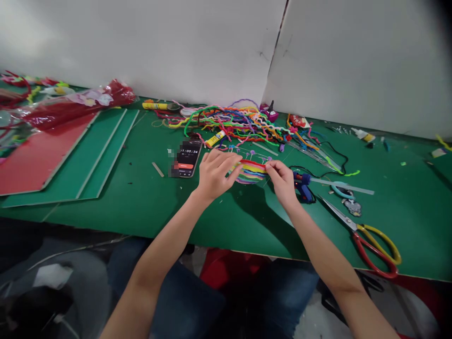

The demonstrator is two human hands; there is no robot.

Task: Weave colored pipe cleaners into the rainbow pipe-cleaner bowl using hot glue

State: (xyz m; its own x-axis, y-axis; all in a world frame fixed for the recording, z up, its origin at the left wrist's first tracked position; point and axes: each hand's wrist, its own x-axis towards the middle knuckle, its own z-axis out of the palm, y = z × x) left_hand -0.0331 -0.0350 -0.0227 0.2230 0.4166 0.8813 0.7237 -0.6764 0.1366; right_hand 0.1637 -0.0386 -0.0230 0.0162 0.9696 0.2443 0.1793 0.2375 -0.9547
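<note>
My left hand [214,173] and my right hand [282,179] hold a small rainbow piece made of bent pipe cleaners [251,170] between them, just above the green table [148,202]. The left fingers curl over its left end. The right fingers pinch its right end. Behind it lies a tangled heap of coloured pipe cleaners [240,120]. Thin sticks with purple tips [252,153] lie just beyond the piece.
A phone showing a timer [188,157] lies left of my hands. A blue glue gun [302,184] and red-and-yellow scissors [370,238] lie to the right. Red and green boards [52,150] are stacked at the left. A white wall stands behind.
</note>
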